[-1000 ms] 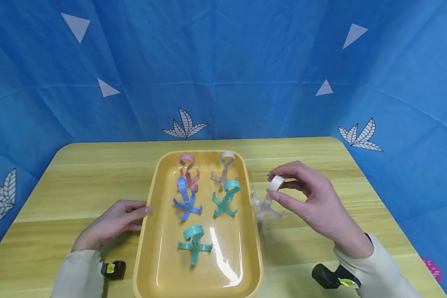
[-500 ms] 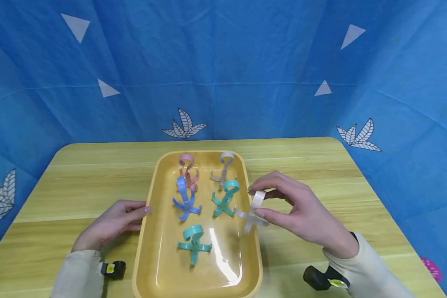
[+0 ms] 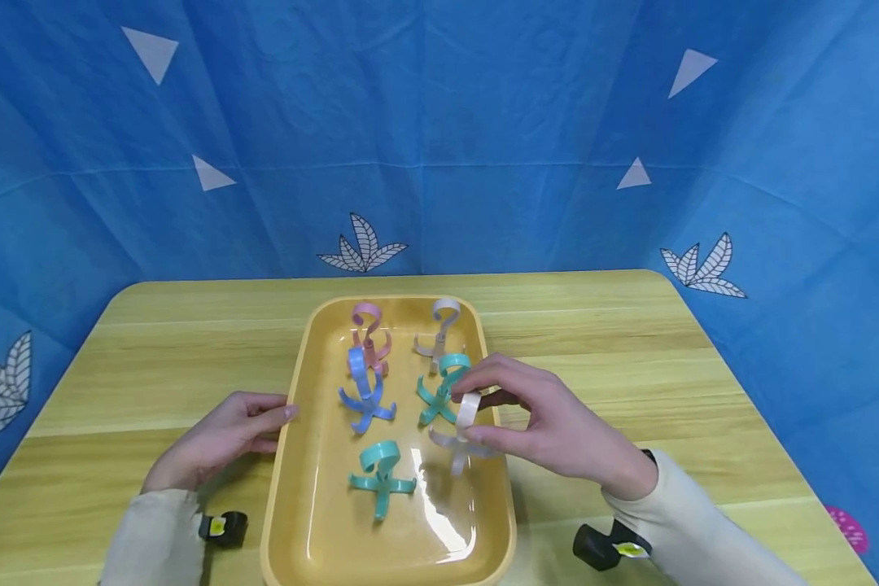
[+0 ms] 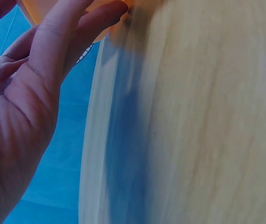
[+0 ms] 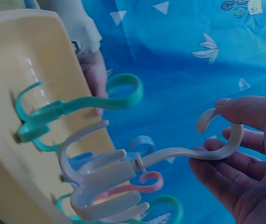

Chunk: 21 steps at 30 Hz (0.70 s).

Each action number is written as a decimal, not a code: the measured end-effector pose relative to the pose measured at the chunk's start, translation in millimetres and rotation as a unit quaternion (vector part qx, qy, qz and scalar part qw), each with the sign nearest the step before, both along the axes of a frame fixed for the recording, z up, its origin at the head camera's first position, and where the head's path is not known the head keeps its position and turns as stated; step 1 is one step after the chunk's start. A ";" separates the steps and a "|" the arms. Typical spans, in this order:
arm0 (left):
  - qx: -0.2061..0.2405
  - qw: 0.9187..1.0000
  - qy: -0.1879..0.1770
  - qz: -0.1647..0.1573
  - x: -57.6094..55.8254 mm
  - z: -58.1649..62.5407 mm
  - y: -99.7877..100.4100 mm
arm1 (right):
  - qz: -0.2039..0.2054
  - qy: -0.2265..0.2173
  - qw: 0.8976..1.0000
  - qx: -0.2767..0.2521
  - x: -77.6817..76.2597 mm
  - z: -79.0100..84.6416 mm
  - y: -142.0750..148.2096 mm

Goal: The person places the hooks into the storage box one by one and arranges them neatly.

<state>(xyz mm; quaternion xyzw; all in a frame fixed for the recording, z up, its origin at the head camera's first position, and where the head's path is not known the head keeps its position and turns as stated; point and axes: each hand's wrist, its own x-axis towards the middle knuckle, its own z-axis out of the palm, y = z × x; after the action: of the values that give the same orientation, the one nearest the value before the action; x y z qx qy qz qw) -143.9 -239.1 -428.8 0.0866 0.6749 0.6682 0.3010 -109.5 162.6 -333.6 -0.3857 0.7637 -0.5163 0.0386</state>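
My right hand (image 3: 538, 419) pinches the curled top of a white plastic four-prong hanging hook (image 5: 109, 175) between thumb and fingers. This hook hangs over the right half of the yellow tray (image 3: 296, 480), prongs downward; whether it touches the floor I cannot tell. Just behind it stands a green hook (image 3: 434, 400), partly covered by my fingers. At the tray's left rim my left hand (image 3: 223, 431) grips the edge, thumb tip on the rim and fingers against the outer side. Another green hook (image 3: 383, 484) stands upright to the left of the white one.
Farther back in the tray stand a blue hook (image 3: 366, 399), a pink hook (image 3: 369, 350) and a second white hook (image 3: 439, 346). The tray lies on a wooden table (image 3: 593, 309). A blue patterned cloth (image 3: 483, 146) hangs behind the table's back edge.
My right hand has carried the white hook leftward and lower, from beside the tray's right rim to over its inside. The left hand and tray have stayed put.
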 end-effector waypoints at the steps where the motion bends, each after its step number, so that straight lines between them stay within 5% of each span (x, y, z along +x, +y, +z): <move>1: -0.001 1.000 0.000 0.000 0.0 -0.1 -0.3 | 0.005 -0.006 1.000 0.000 -0.8 -2.9 -1.9; 21: -0.001 1.000 0.004 0.005 -0.2 2.8 1.4 | 0.022 -0.032 0.998 0.054 -2.8 -25.8 -4.0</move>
<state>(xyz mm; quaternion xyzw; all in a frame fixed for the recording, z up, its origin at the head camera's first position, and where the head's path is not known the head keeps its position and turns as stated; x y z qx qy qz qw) -144.1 -237.7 -426.0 0.0854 0.6769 0.6688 0.2952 -112.3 158.6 -359.3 -0.3825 0.7805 -0.4853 0.0954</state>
